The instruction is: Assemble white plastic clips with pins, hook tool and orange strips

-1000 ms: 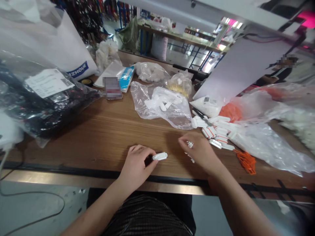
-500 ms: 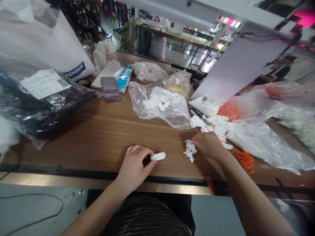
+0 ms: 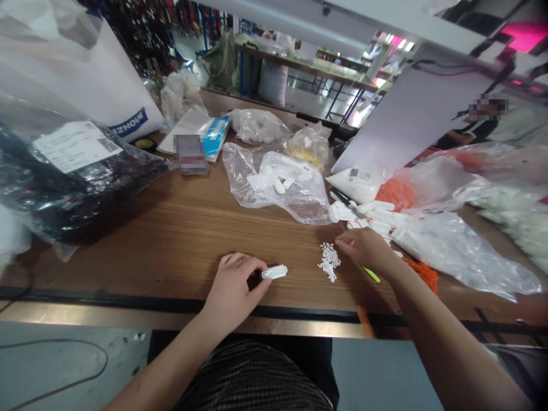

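Observation:
My left hand (image 3: 233,288) rests near the table's front edge, shut on a white perforated plastic strip (image 3: 273,272) that sticks out past its fingers. My right hand (image 3: 363,250) lies just right of a small heap of white plastic bits (image 3: 329,262), its fingertips close to the heap. Whether those fingers pinch a bit is too small to tell. A lime-green stick (image 3: 371,274) shows beneath my right hand. Both hands are over the brown wooden table (image 3: 171,240).
A clear bag of white plastic parts (image 3: 285,191) lies beyond my hands. White strips (image 3: 377,217) and orange plastic pieces (image 3: 422,275) sit to the right among plastic bags. A bagged dark garment (image 3: 72,177) fills the left. A person (image 3: 471,128) stands beyond the far right.
My right hand has moved right, off the small white bits, which now lie uncovered in a heap. A lime-green stick has appeared beside it. My left hand has stayed nearly still.

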